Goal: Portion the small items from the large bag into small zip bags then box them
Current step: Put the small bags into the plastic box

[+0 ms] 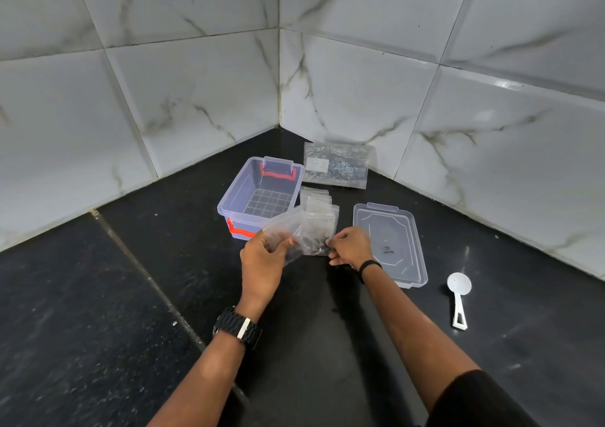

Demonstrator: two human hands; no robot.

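My left hand [263,261] grips one side of a small clear zip bag [302,232] with dark small items in its bottom. My right hand [350,246] pinches the bag's other side. The bag is held just above the black counter, in front of the box. A clear plastic box [240,191] with orange handles stands open behind my left hand; I see nothing in it. A stack of empty small zip bags [316,199] lies to the right of the box. The large bag [337,165] of dark items lies flat near the wall corner.
The box's clear lid [389,240] lies flat to the right of my right hand. A white plastic scoop [458,294] rests on the counter further right. Tiled walls meet in a corner behind the box. A black counter [98,295] stretches to the left.
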